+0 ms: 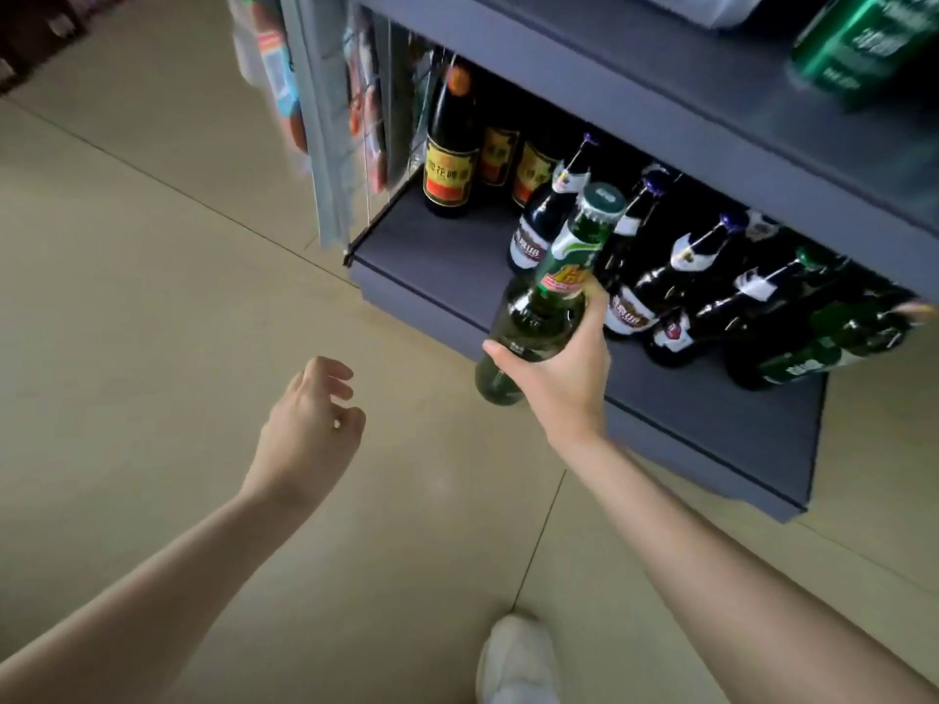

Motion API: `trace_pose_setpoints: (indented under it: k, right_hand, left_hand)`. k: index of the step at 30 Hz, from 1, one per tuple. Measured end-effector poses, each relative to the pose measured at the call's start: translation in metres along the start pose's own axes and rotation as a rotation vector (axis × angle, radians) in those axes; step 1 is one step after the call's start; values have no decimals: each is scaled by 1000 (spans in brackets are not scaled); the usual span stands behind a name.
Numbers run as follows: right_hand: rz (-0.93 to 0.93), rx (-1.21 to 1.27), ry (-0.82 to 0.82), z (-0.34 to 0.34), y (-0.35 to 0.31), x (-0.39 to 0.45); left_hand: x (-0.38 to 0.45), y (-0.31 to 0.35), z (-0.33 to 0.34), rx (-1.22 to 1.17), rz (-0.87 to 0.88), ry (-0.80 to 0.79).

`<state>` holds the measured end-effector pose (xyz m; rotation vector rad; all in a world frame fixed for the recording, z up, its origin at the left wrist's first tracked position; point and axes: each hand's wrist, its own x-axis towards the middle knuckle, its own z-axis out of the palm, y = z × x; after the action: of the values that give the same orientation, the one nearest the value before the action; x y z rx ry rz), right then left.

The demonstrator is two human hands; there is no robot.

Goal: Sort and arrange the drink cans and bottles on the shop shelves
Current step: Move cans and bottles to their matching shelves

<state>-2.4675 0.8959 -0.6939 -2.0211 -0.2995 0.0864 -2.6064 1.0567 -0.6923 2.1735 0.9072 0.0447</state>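
Note:
My right hand grips a green glass bottle around its body, holding it upright over the front edge of the bottom shelf. My left hand hovers over the floor to the left, fingers loosely curled and holding nothing. On the shelf stand brown bottles with yellow-and-red labels at the back left, and a row of dark bottles with white neck labels to the right. Another green bottle stands at the far right of the row.
The upper shelf overhangs the bottles and carries green cans at the top right. Hanging packets line the shelf unit's left end. Beige floor tiles spread to the left, and my white shoe is below.

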Motion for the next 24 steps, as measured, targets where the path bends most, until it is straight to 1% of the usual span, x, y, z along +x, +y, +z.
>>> trace_pose_setpoints:
  k: [2,8,12,14,20,24]
  right_hand:
    - [44,-19,59,-23,11,-12]
    - [156,-103,329,-108,62,-32]
    - [217,-111,485,-160,99,-28]
    - [233,-122,544,-177,113,-19]
    - [277,-158,586,-192,146,9]
    - [262,-126,594,-187,152,28]
  left_hand:
    - [-5,13,10,17,46,-50]
    - [-8,78,62,71,225,-220]
    - [-24,111,105,150,420,-385]
    - [-30,119,123,206,512,-428]
    - [-23,116,153,286,517,-470]
    - [-9,109,158,314,469,-428]
